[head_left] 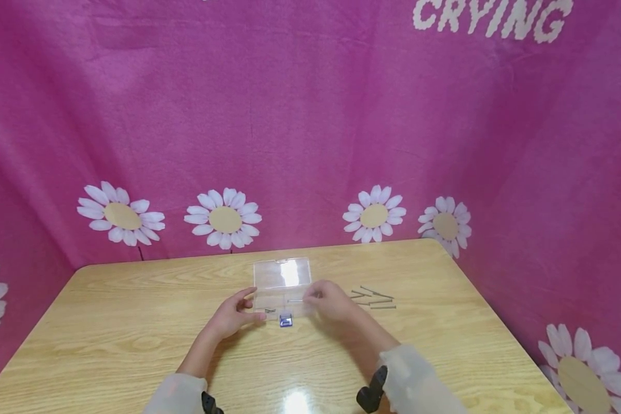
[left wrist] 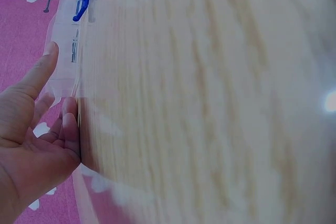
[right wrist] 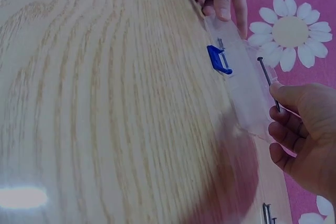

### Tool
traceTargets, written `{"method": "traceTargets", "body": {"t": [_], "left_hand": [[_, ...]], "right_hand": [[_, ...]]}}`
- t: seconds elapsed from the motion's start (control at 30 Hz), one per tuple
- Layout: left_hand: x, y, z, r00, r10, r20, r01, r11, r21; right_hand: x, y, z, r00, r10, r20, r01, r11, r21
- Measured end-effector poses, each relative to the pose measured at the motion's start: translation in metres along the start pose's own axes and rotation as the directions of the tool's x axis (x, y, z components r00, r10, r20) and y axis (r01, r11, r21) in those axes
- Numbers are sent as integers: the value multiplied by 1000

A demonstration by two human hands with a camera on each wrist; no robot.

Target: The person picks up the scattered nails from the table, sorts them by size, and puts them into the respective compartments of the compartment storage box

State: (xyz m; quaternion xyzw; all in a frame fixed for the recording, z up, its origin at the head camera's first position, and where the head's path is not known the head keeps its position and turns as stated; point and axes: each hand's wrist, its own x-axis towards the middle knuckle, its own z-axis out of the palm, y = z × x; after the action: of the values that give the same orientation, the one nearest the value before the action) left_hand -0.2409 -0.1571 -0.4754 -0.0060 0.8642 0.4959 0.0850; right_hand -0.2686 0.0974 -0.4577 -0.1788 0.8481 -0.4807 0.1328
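Note:
A clear plastic box [head_left: 267,300] stands on the table with its transparent lid [head_left: 271,275] raised at the back and a blue latch [head_left: 286,321] at its front. My left hand [head_left: 233,315] holds the box's left side, the thumb at the front corner and the fingers farther back. Between thumb and fingertips, my right hand [head_left: 331,300] pinches a nail [right wrist: 265,74], its head pointing left over the box. Several short nails [head_left: 270,310] lie in the front left part of the box. Right of my right hand lie more loose nails [head_left: 383,307].
The wood-grain table [head_left: 134,322] reaches back to a pink curtain [head_left: 300,144] with white daisies. Black straps with small devices sit at both wrists, over pale sleeves [head_left: 419,379].

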Motion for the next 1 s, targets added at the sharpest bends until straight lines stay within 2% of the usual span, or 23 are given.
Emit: {"method": "traceTargets", "body": {"t": [0.2, 0.47, 0.7, 1.0], "left_hand": [[1, -1, 0, 1000, 8, 1, -8, 1000, 6], [1, -1, 0, 1000, 17, -3, -17, 1000, 16], [0, -1, 0, 1000, 27, -5, -27, 999, 18], [0, -2, -1, 998, 56, -1, -56, 998, 16]], "right_hand": [[-1, -1, 5, 1000, -4, -2, 4, 1000, 19], [2, -1, 7, 999, -33, -14, 31, 994, -100], [2, -1, 6, 1000, -11, -11, 10, 993, -115], [3, 0, 7, 999, -46, -11, 44, 988, -147]]}}
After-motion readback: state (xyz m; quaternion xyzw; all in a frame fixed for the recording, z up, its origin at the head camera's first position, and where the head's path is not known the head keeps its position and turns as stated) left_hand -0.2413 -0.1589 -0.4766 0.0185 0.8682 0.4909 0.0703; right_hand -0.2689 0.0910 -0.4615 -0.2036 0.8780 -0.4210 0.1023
